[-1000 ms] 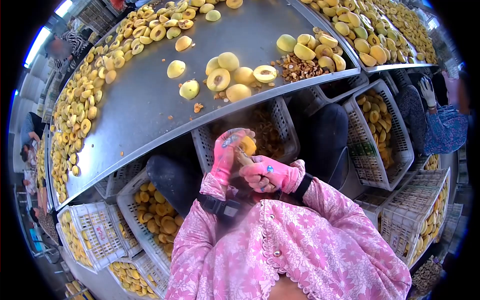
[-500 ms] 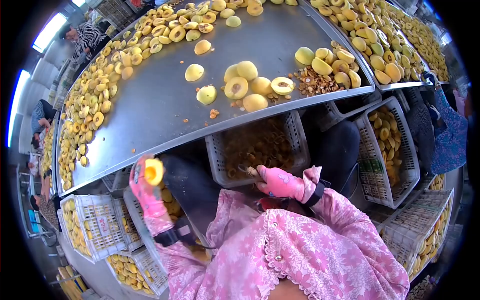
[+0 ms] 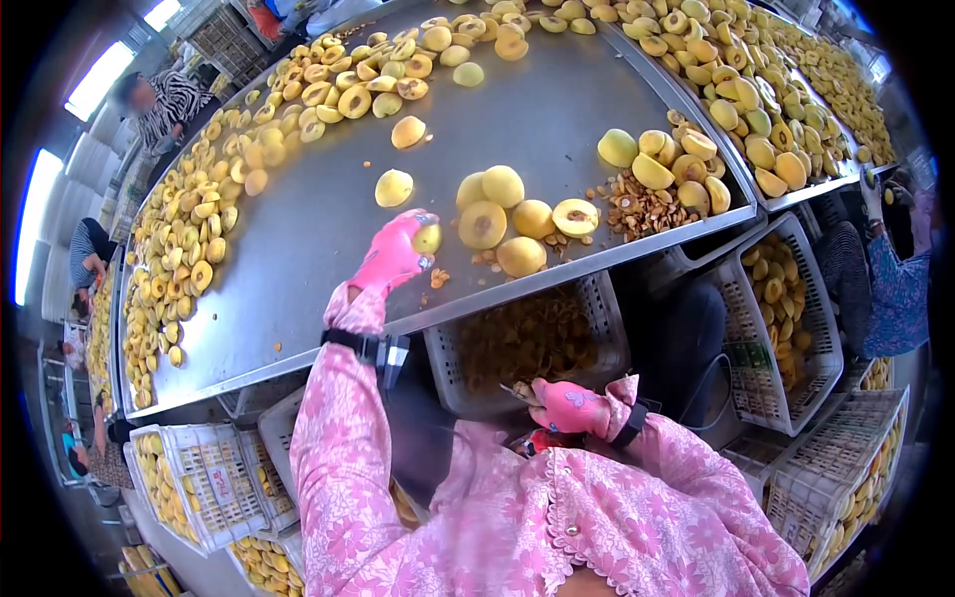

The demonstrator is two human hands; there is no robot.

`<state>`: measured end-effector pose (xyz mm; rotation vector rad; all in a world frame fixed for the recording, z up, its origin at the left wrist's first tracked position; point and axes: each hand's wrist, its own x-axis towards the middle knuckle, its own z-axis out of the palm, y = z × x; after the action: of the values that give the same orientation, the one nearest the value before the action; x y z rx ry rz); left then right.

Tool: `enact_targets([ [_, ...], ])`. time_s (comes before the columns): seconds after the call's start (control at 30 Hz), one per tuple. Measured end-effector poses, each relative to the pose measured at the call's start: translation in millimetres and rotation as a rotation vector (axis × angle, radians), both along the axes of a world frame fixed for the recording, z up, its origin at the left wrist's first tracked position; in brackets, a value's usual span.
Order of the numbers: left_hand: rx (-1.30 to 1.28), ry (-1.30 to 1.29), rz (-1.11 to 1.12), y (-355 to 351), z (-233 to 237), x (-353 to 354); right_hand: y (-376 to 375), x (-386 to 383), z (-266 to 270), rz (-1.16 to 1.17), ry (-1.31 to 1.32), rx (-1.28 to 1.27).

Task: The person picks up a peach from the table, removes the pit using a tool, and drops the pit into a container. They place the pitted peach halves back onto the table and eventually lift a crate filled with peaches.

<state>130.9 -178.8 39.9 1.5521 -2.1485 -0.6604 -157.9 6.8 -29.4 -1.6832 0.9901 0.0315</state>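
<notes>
My left hand [image 3: 396, 254], in a pink glove, reaches over the metal table with its fingers closed around a yellow-green peach half [image 3: 428, 239]. Right beside it on the table is a cluster of halved peaches [image 3: 483, 225], some showing the brown pit hollow. My right hand [image 3: 569, 406], also gloved in pink, is held low in front of my body, closed on a small tool with a thin metal end [image 3: 519, 391]; most of the tool is hidden in the fist. Below the table edge, in front of that hand, stands a crate [image 3: 468, 393] with peels and scraps inside.
Many peach halves [image 3: 189, 249] line the table's left and far sides. A heap of pits [image 3: 642, 207] lies near the right corner. Peach-filled crates stand at right [image 3: 791, 388] and lower left [image 3: 204, 478]. Co-workers sit at the far left [image 3: 164, 109] and right [image 3: 895, 289].
My left hand has gone from the left-hand crate, where it had a hollowed peach half, up onto the table and gripped a greenish one. My right hand stays low with its tool.
</notes>
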Motion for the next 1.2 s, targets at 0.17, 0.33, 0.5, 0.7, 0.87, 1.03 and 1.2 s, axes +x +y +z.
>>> enact_targets([
  [0.17,0.429,0.681,0.139,-23.7,-8.0,-1.6,-7.8,-5.0,31.4,-0.078,-0.014,-0.035],
  [0.33,0.874,1.629,0.244,48.3,15.4,-21.2,-20.4,-8.0,61.4,-0.196,-0.201,-0.034],
  [0.5,0.917,1.691,0.254,103.4,17.5,-57.5,-18.1,3.2,100.9,-0.395,-0.332,-0.059],
  [0.7,0.797,1.671,0.419,138.0,10.2,-85.6,-8.8,7.0,116.7,-0.417,-0.313,-0.245],
  [0.87,0.732,1.587,0.355,155.1,14.1,-96.0,0.0,10.0,98.0,-0.422,-0.398,-0.446],
  [1.03,0.608,1.549,0.389,164.5,22.8,-110.2,5.1,7.5,100.2,-0.374,-0.307,-0.491],
  [1.2,0.546,1.501,0.445,166.8,23.1,-121.0,9.7,9.4,89.6,-0.405,-0.215,-0.446],
])
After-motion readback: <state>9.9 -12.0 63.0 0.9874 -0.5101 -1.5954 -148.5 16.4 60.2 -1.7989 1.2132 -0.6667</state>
